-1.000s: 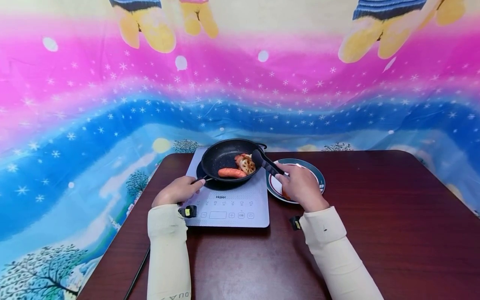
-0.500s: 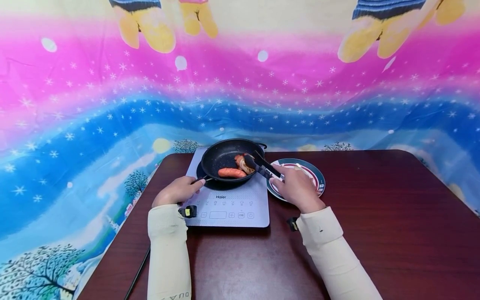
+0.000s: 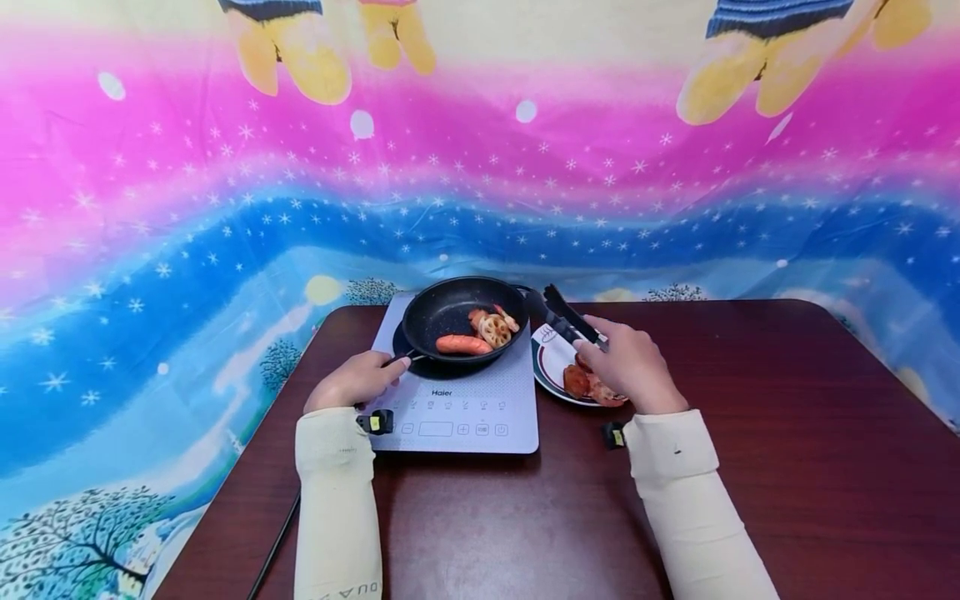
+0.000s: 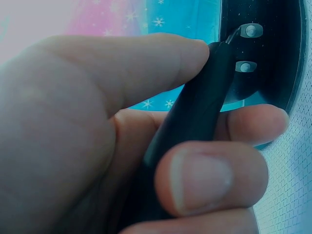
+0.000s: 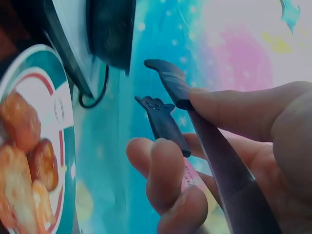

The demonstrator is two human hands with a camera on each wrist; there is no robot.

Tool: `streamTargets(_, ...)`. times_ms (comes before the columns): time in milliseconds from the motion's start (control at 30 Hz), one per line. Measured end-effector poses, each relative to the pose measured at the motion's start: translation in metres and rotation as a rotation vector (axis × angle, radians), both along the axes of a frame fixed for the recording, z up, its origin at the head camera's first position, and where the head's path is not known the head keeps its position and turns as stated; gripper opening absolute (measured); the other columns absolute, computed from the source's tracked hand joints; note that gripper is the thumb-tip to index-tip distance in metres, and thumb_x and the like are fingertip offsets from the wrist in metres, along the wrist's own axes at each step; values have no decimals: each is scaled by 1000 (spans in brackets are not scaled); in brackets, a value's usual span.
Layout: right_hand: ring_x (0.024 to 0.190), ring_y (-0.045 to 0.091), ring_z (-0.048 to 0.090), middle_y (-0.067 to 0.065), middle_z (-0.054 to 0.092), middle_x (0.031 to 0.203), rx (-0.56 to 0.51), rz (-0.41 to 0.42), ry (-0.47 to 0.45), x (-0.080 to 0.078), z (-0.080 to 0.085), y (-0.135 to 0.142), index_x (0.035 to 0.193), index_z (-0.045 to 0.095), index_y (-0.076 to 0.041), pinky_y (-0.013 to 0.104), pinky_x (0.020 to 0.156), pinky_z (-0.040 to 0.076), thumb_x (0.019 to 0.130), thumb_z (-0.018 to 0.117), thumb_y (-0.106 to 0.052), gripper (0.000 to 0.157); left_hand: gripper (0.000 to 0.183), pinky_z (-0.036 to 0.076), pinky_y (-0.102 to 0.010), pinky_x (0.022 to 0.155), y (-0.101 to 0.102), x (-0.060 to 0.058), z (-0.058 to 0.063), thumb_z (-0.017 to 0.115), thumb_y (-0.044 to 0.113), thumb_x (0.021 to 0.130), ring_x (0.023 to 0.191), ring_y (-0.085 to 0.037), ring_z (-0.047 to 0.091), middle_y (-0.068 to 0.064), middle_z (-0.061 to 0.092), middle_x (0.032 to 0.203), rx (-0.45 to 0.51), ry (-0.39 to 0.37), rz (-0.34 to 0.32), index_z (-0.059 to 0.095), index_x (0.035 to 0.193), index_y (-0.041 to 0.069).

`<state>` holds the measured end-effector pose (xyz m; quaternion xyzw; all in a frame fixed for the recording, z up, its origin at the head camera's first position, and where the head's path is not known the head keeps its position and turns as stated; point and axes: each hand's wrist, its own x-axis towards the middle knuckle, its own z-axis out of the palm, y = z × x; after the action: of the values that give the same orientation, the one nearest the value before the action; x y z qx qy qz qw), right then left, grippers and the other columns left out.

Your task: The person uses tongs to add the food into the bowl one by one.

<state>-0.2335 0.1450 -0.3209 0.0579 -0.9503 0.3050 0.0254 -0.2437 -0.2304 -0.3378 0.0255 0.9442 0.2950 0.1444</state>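
My left hand [image 3: 354, 382] grips the black handle [image 4: 195, 107] of a frying pan [image 3: 442, 312], thumb along its top. Inside the pan lie a pink sausage [image 3: 462, 344], a browned lotus root slice [image 3: 494, 330] and reddish pieces beside it. My right hand [image 3: 633, 367] holds black tongs [image 5: 219, 151] between thumb and fingers, over the plate [image 3: 545, 375] right of the pan. Their two tips are spread, with nothing between them in the right wrist view. Browned food pieces [image 5: 20, 122] sit on the plate, partly hidden by my hand in the head view.
The pan rests on a white induction cooker [image 3: 457, 433] with touch controls. A black cable [image 3: 276, 546] runs at the left of the brown table [image 3: 750, 467]. A colourful printed cloth [image 3: 480, 167] hangs behind the table's far edge.
The tongs went down to the lotus root slice in the pan, then rose and moved right over the plate. A reddish piece now shows beside the slice. My left hand stayed put.
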Motion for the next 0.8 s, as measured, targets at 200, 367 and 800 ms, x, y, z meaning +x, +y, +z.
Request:
streamTargets(200, 81, 29, 52, 19, 61, 108, -3, 14, -45, -1, 1, 26, 146, 42, -12, 39, 64, 40, 98, 56, -36, 56, 45, 42, -33, 52, 2, 1, 1, 43, 44, 102, 47, -15, 39, -2, 43, 61, 5, -13, 14, 63, 103, 4)
streamTargets(367, 61, 21, 46, 11, 55, 81, 40, 52, -101, 0, 1, 42, 146, 42, -10, 34, 56, 37, 97, 57, -34, 57, 44, 42, -33, 52, 2, 2, 2, 43, 44, 102, 47, -15, 39, -2, 43, 62, -1, -9, 24, 63, 103, 4)
streamTargets(800, 68, 19, 62, 6, 64, 78, 27, 130, -231, 3, 2, 65, 144, 45, -8, 35, 60, 45, 95, 61, -29, 55, 44, 41, -33, 53, 2, 3, 3, 43, 43, 102, 49, -16, 40, -3, 43, 63, -7, 4, 14, 63, 104, 5)
